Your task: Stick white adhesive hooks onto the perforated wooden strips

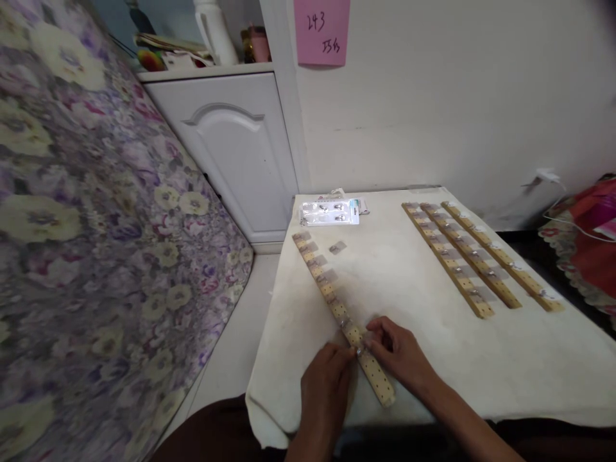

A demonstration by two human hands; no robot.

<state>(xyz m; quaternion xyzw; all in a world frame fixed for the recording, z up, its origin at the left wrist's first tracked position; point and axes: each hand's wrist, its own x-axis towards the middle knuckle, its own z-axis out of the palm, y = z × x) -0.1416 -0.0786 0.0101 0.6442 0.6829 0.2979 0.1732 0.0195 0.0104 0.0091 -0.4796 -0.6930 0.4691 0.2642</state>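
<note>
A long perforated wooden strip [380,384] lies slantwise on the white-covered table, with several small metal clips on clear tabs along it. Near its lower part, my left hand [328,378] is closed, fingertips at a small metal clip [360,351] on the strip. From the right side, my right hand [395,350] pinches at the same clip's clear tab, its thumb and finger pressed together. A loose clip with a clear tab [337,247] rests to the right of the strip's far end.
Three more strips with clips [457,277] lie on the right of the table [385,276]. Clear blister packs [330,212] are at its back left edge. A floral curtain [120,256] hangs at left, beside a white cabinet [240,154]. A wall stands behind.
</note>
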